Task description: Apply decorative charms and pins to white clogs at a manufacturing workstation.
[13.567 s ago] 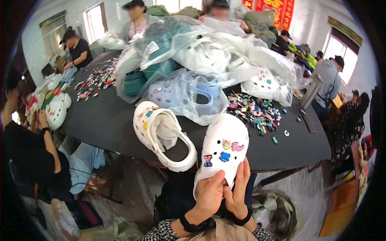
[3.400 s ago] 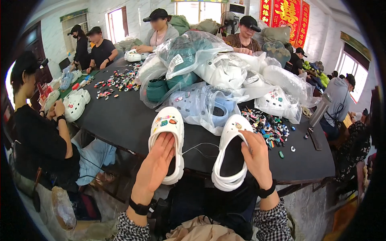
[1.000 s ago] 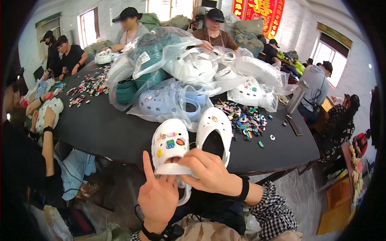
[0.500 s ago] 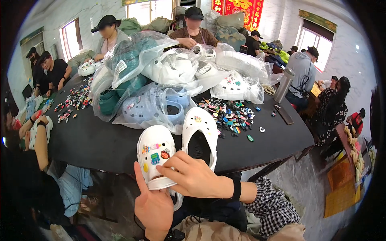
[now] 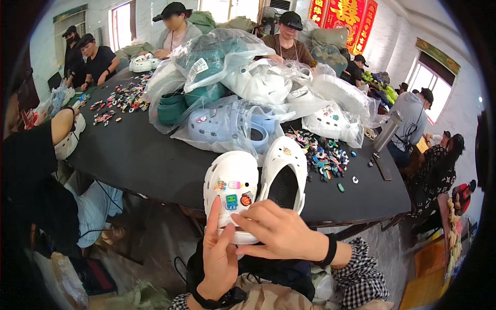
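Observation:
A white clog (image 5: 232, 166) with its toe pointing away sits in front of me at the table's near edge. On its upper are a blue-green square-faced charm (image 5: 231, 201), a basketball charm (image 5: 247, 198), a pink charm (image 5: 235, 184) and a small orange-and-blue one (image 5: 220, 185). My left hand (image 5: 219, 261) grips the clog, index finger along its left side and thumb at the opening's edge. My right hand (image 5: 283, 230) is closed on that edge, fingertips on top; anything beneath them is hidden. Beside it stands a second white clog (image 5: 266, 178) with one charm.
Plastic-bagged clogs (image 5: 222, 124) form a large pile on the black table (image 5: 139, 160). Loose charms lie in a heap (image 5: 328, 157) at right and another (image 5: 124, 98) at left. A steel flask (image 5: 387, 132) stands at far right. Several people work around the room.
The view has shifted, so the scene sits farther right in the picture. My left thumb has come up onto the clog's edge, and the yellow charm at its left side is now hidden.

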Demonstrator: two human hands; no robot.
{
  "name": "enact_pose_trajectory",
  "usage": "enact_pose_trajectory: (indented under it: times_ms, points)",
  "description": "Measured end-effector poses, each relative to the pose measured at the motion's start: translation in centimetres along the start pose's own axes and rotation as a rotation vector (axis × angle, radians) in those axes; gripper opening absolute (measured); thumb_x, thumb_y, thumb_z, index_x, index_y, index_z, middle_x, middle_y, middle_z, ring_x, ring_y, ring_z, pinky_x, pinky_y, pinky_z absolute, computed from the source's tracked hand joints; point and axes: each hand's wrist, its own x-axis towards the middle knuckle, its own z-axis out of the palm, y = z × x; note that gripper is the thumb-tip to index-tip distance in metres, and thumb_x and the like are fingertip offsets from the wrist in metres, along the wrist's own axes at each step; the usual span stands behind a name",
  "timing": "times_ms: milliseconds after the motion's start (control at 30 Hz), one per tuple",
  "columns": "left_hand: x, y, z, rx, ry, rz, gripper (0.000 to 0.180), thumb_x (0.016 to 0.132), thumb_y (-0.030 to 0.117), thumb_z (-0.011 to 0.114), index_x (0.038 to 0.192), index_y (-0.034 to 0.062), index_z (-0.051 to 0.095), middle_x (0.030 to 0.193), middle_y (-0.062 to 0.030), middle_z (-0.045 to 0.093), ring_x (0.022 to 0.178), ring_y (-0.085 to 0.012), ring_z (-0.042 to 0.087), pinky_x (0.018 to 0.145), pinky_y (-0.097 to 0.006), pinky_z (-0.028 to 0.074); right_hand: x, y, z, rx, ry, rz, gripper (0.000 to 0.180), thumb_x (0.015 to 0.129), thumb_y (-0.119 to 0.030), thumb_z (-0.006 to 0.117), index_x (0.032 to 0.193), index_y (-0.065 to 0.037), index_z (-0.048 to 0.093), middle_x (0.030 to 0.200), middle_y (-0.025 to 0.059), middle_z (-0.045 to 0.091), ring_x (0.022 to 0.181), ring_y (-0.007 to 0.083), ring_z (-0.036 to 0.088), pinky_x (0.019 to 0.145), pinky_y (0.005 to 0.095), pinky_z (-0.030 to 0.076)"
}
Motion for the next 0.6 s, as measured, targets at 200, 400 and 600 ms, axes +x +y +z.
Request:
enact_pose_trajectory:
  times_ms: [200,400,600]
  points:
    - [0.1,-0.8,-0.6,-0.013,-0.026,0.032,0.067,0.097,0.000,0.052,0.157,0.0096,0.024,0.147,-0.0113,0.047,0.128,-0.0198,0.052,0.107,-0.035,0.044,3.9,2.4,-1.4,0.092,-0.079,0.019,0.028,0.086,-0.013,0.064,0.112,-0.003,0.066,0.107,0.0079,0.061,0.091,0.0282,0.064,0.070,0.0357,0.056]
    - [0.1,-0.3,-0.6,-0.044,-0.018,0.020,0.068,0.095,-0.007,0.050,0.157,0.0076,0.025,0.146,-0.0083,0.048,0.122,-0.0149,0.055,0.100,-0.030,0.047,3.9,2.1,-0.5,-0.194,-0.116,-0.135,0.033,0.079,-0.011,0.064,0.112,-0.005,0.065,0.109,0.0040,0.060,0.093,0.0228,0.059,0.073,0.0318,0.056]
    - [0.2,-0.1,-0.5,-0.069,-0.005,0.022,0.071,0.093,-0.010,0.050,0.157,0.0076,0.024,0.148,-0.0096,0.046,0.128,-0.0174,0.051,0.106,-0.032,0.044,3.3,2.8,-0.8,-0.081,-0.116,-0.110,0.026,0.075,-0.009,0.069,0.101,-0.007,0.063,0.102,0.0028,0.059,0.089,0.0227,0.060,0.071,0.0329,0.055]
